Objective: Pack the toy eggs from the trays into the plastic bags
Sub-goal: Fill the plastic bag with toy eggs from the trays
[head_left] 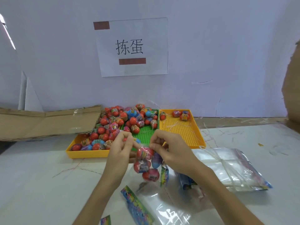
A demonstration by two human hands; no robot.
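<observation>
pinching the filled bag [146, 163] mouth, both hands' fingers [155, 146] clamp just before the tray edge [87, 154].

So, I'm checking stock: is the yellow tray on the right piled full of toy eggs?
No, the right yellow tray holds only a few toy eggs at its far end, with most of its floor bare.

A white paper sign [131, 47] fixed to the wall above the far edge of the table carries two large black Chinese characters, 拣蛋. A reddish-brown rectangle sits at the sign's top left corner and another lies below the characters; neither shows any legible writing. The wrappers on the toy eggs [123, 120] in the trays bear small printed labels and barcodes, too small and blurred to read. The colourful header strips [136, 205] on the plastic bags at the table's near edge are likewise illegible.
</observation>
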